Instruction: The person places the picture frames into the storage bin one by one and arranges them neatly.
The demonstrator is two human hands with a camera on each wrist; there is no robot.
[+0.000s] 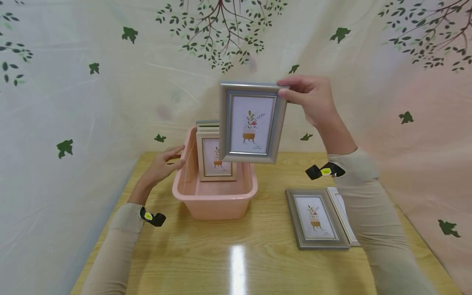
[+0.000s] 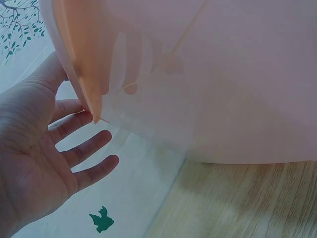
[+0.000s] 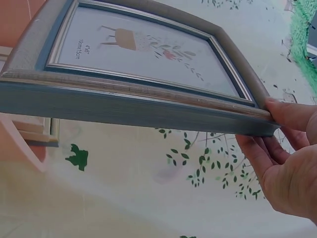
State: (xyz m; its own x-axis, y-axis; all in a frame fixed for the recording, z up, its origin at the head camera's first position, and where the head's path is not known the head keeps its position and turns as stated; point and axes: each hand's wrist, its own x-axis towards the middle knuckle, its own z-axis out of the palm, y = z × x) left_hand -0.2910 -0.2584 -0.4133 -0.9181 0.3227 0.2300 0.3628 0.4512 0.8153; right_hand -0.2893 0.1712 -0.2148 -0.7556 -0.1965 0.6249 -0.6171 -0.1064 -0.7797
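A silver-grey picture frame (image 1: 252, 123) with a plant-pot print is held up over the right part of a pink plastic tub (image 1: 215, 209). My right hand (image 1: 311, 98) pinches its upper right corner; the right wrist view shows the thumb on the front and fingers behind. My left hand (image 1: 162, 168) touches the tub's left rim. In the left wrist view the fingers of that hand (image 2: 44, 144) are spread and fairly straight beside the tub wall (image 2: 237, 99). Inside the tub, a cream picture frame (image 1: 204, 164) stands upright before other frames, partly hidden by the raised one.
On the wooden table (image 1: 191, 258), a grey picture frame (image 1: 315, 219) lies face up at the right. A white-edged frame (image 1: 341, 209) is beside it, partly covered by my right sleeve (image 1: 383, 221). Behind the table hangs a patterned curtain (image 1: 177, 90).
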